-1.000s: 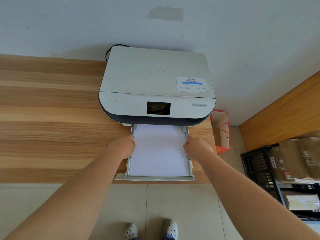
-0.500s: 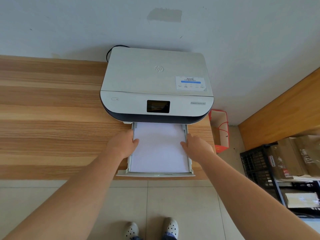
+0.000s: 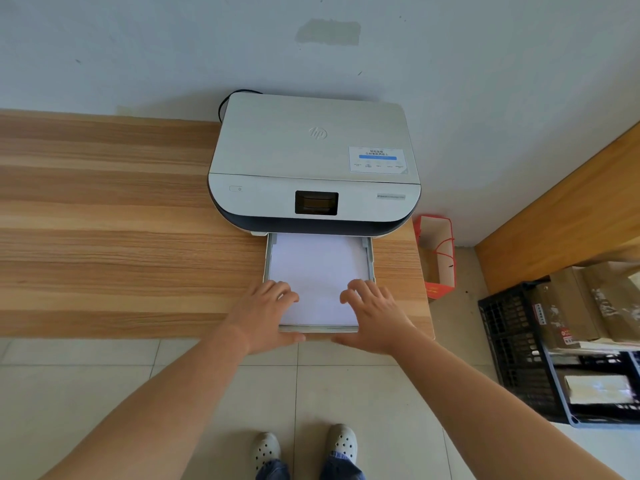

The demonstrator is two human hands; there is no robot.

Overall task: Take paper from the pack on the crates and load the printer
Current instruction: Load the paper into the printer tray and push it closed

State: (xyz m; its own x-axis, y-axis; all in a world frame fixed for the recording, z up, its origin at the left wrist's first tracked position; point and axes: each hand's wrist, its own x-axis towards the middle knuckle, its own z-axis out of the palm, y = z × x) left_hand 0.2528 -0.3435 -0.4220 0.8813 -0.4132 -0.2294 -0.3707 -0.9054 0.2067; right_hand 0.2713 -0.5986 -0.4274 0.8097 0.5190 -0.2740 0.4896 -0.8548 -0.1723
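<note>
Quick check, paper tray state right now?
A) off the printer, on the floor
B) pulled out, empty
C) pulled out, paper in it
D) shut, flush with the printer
C: the tray sticks out from under the printer with white paper in it, and both hands, left and right, are at its front end.

Hands (image 3: 266, 315) hide tray's (image 3: 371, 261) front corners; printer sticker (image 3: 377, 159) text illegible.
</note>
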